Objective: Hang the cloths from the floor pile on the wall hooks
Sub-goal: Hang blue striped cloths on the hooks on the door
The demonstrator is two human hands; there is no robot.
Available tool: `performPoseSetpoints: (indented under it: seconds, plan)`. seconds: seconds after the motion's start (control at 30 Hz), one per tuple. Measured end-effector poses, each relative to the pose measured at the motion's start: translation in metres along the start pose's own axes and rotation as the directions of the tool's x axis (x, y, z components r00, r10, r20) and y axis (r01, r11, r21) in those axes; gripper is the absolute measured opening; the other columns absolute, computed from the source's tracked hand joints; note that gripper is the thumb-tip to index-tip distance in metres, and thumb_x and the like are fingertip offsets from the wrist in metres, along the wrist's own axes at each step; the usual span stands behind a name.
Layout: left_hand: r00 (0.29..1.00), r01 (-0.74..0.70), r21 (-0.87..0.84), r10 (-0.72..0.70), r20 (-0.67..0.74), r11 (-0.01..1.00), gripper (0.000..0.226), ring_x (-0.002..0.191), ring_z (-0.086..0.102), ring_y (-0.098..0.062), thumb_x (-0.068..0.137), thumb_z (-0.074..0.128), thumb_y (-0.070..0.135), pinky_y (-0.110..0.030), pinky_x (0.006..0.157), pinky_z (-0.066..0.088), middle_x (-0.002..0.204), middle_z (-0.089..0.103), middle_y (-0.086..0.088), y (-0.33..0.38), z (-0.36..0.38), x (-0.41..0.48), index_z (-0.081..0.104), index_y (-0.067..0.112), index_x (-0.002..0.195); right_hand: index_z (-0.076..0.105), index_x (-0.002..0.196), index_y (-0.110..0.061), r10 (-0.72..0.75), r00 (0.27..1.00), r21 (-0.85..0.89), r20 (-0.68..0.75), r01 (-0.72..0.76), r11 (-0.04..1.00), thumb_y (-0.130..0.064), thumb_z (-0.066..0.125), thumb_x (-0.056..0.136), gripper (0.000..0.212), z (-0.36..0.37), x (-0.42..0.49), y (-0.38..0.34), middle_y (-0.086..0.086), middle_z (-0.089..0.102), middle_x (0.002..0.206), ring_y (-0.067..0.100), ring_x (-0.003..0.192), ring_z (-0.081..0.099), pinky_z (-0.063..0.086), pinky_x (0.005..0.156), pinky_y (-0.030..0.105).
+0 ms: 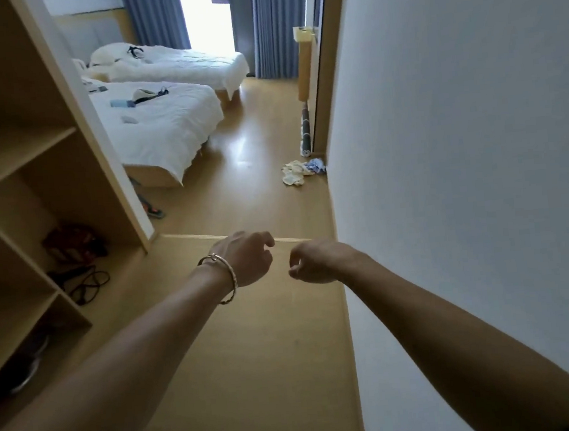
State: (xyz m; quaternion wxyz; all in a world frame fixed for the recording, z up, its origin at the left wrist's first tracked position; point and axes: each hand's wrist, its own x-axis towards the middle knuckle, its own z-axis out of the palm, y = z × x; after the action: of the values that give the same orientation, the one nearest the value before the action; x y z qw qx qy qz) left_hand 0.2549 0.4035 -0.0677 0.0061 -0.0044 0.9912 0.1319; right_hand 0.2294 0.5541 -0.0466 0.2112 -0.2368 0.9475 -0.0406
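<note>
Holds nothing in loosely curled left hand [245,258] or right hand [309,263]; cloth pile [301,172] well ahead, probably nearer the right.

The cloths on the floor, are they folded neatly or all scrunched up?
Scrunched up: the cloths lie in a loose, rumpled heap on the floor by the wall, none stacked flat.

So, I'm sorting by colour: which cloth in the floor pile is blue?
The blue cloth at the pile's right end, beside the white wall; the other cloths, left of it, are cream.
</note>
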Motion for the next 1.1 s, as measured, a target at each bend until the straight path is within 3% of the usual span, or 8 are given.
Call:
performPoseSetpoints:
  seconds: [0.17,0.27,0.53,0.73,1.1]
  plan:
    - [0.995,0.104,-0.004,-0.104,-0.001,0.995,0.033,0.104,0.059,-0.023,0.091,0.042,0.031,-0.033,0.084,0.048,0.118,0.061,-0.001,-0.047,0.003,0.066,0.053,0.035,0.121,0.054,0.131,-0.018,-0.128,0.992,-0.055,-0.018,0.127,0.99,-0.027,0.046,0.098,0.035,-0.023,0.079,-0.023,0.008,0.057,0.126,0.024,0.113,0.056,0.046,0.092,0.033]
    - [0.997,0.083,-0.054,-0.083,0.003,0.995,0.032,0.108,0.058,-0.024,0.091,0.043,0.03,-0.034,0.089,0.047,0.12,0.061,-0.003,-0.063,0.005,0.131,0.054,0.033,0.121,0.043,0.14,-0.021,-0.142,0.99,-0.063,-0.022,0.14,0.988,-0.024,0.046,0.097,0.044,-0.041,0.131,-0.017,0.008,0.051,0.136,0.025,0.123,0.049,0.042,0.096,0.034]
    - [0.997,-0.078,-0.092,0.077,-0.02,0.993,0.036,0.115,0.054,-0.021,0.092,0.04,0.026,-0.034,0.089,0.044,0.123,0.059,0.001,-0.098,-0.015,0.308,0.051,0.032,0.126,0.034,0.145,-0.023,0.14,0.988,-0.067,-0.066,-0.144,0.987,-0.031,0.047,0.097,0.051,-0.126,0.265,0.038,0.007,0.048,0.141,0.025,0.125,0.049,0.044,0.102,0.041]
    - [0.99,-0.135,-0.133,0.139,0.027,0.982,0.035,0.111,0.055,-0.021,0.092,0.04,0.025,-0.033,0.089,0.047,0.12,0.06,0.0,-0.11,-0.018,0.394,0.053,0.03,0.124,0.034,0.145,-0.022,0.215,0.975,-0.067,-0.057,-0.218,0.974,-0.03,0.048,0.096,0.051,-0.161,0.341,0.062,0.007,0.047,0.142,0.025,0.125,0.048,0.044,0.103,0.04]
    - [0.985,-0.165,-0.045,0.167,0.036,0.985,0.033,0.109,0.056,-0.02,0.092,0.045,0.024,-0.037,0.093,0.047,0.116,0.062,0.001,-0.135,-0.03,0.553,0.055,0.026,0.123,0.039,0.143,-0.017,0.059,0.99,-0.004,-0.126,-0.06,0.998,-0.026,0.046,0.097,0.047,-0.222,0.508,0.097,0.009,0.049,0.139,0.025,0.124,0.049,0.045,0.099,0.037]
